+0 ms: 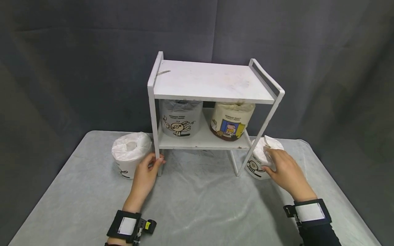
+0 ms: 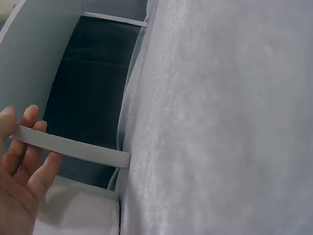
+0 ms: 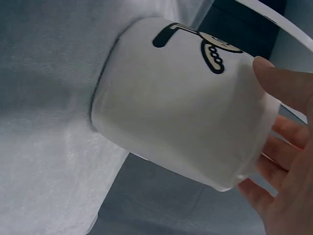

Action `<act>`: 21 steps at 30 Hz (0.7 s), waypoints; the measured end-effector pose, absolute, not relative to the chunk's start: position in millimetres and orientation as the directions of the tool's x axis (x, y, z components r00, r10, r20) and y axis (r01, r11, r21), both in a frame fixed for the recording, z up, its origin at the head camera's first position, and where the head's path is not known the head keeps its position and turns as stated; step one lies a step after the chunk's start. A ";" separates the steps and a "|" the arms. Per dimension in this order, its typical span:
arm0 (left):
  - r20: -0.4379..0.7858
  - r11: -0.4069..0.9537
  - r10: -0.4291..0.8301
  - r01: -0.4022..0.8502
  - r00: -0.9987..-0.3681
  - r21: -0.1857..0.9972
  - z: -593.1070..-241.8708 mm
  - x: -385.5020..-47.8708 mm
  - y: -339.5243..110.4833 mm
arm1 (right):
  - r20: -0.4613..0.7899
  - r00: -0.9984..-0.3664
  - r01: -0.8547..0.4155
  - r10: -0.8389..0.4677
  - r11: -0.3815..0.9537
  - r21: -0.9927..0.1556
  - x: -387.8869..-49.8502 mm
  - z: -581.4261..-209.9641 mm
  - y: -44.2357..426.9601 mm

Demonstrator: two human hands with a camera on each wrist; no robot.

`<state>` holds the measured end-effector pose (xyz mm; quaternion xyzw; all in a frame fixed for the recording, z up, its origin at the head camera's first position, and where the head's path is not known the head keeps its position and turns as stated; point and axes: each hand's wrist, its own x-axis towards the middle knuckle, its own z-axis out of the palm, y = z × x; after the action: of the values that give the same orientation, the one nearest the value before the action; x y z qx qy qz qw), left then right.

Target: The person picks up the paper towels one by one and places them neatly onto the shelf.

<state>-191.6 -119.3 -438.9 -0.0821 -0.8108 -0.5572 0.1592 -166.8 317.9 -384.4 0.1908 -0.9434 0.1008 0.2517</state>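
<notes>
Right roll [image 1: 257, 163]: on the counter [image 1: 197, 212], just outside the rack's right side; base looks down on the surface, can't tell how much weight it bears there.
Right hand [image 1: 286, 171]: fingers wrapped on the roll's upper end, thumb on the printed side, the others round the top edge; roll sits between them.
Why high grip: probably the easiest part to close on, and it leaves the base free.
Left hand [image 1: 146, 176]: fingers pinching the left front leg [image 1: 155, 136], low down, thumb opposing the rest.
Why the leg: likely steadying the rack [image 1: 206, 78]; it looks light.
Left roll [image 1: 127, 153]: on the counter outside that leg, just beside the left hand, not gripped.
Lower shelf [image 1: 197, 145]: grey roll [image 1: 181, 119] left, yellow roll [image 1: 232, 119] right, both upright.
Shelf spacing: gap between those two, presumably to keep them from bumping.
</notes>
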 end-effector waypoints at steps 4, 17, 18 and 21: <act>0.345 0.368 -0.046 0.305 -0.937 0.878 -439.0 -191.6 -118.9 | 0.525 -0.787 -0.431 -0.324 0.897 -0.092 -170.4 -388.6 318.0; 0.344 0.353 -0.052 0.305 -0.937 0.885 -439.0 -192.2 -118.4 | 0.531 -0.736 -0.474 -0.420 0.880 0.039 -170.8 -399.4 324.3; 0.343 0.354 -0.052 0.304 -0.938 0.884 -439.0 -192.1 -118.5 | 0.530 -0.732 -0.479 -0.428 0.876 0.046 -170.9 -399.4 324.8; 0.339 0.357 -0.053 0.300 -0.939 0.885 -438.9 -191.7 -118.8 | 0.527 -0.717 -0.495 -0.455 0.866 0.073 -172.6 -400.1 327.5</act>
<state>-191.7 -118.8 -438.9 -0.0763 -0.8086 -0.5619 0.1569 -172.6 327.5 -400.1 0.2565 -0.9260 0.0364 0.2747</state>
